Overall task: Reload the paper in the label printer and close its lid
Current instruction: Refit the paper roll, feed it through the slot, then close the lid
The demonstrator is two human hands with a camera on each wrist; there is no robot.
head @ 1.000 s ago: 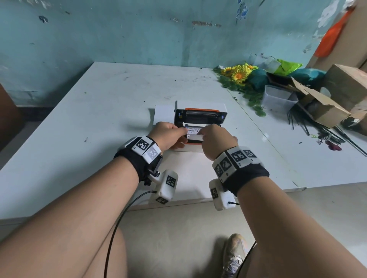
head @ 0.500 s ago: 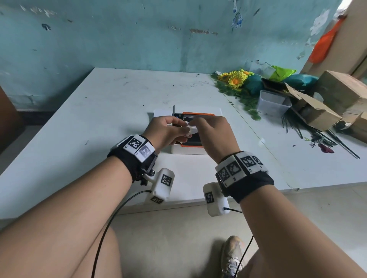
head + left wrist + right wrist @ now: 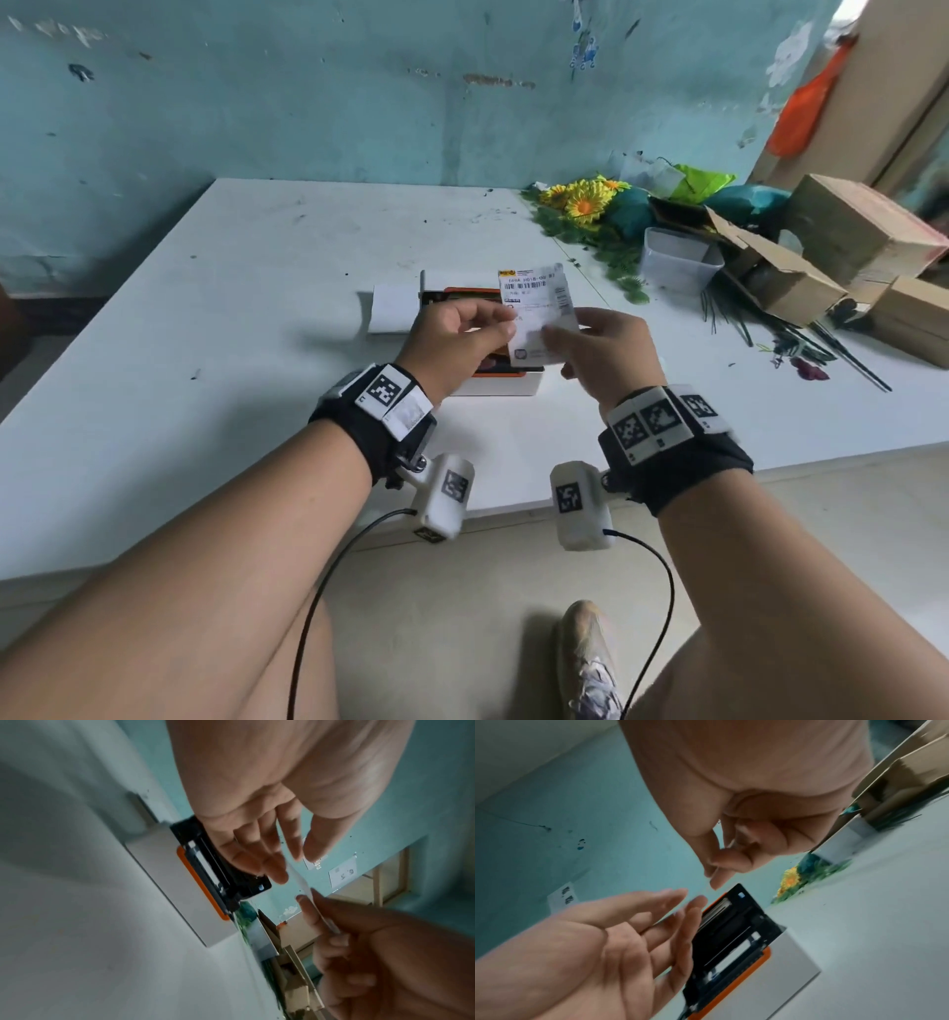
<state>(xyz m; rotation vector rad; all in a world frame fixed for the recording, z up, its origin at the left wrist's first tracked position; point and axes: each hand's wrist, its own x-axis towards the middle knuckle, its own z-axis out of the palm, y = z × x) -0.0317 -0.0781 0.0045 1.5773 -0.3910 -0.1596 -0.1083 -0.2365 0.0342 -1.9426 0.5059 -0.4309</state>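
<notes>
A printed label sheet with barcodes is held upright above the label printer, a white box with an orange rim and a black open bay. My left hand pinches the sheet's left edge, thumb on the printed face. My right hand pinches its lower right part. In the left wrist view the sheet shows edge-on between thumb and fingers of the left hand, with the right hand gripping it lower down. The hands hide most of the printer's bay in the head view.
The printer stands mid-front on a white table. A white flat piece lies behind it to the left. At the right are artificial sunflowers, a clear plastic tub, cardboard boxes and loose stems.
Both hands have risen from the printer's bay, bringing the label sheet up with them. Its printed face now stands in full view above the printer.
</notes>
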